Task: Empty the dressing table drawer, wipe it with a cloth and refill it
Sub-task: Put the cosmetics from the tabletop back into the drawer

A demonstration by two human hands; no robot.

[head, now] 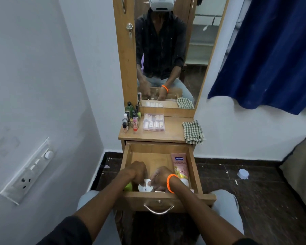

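While the pulled-out wooden drawer (129,157) of the dressing table stands open, both hands reach inside: the left hand (138,170) and the right hand (160,176), with an orange wristband (170,183), curl their fingers on a round white jar (144,186); whether either truly grips it I cannot tell. A pink lotion tube (179,165) lies along the drawer's right side. On the wooden tabletop (171,128) sit small bottles (131,119), a clear cosmetics case (154,122) and a checked cloth (193,132) at the right edge, below the mirror (198,50). White walls, dark floor.

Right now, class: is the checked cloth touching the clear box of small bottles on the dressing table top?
Apart. The head view shows bare wood between the checked cloth and the clear box.
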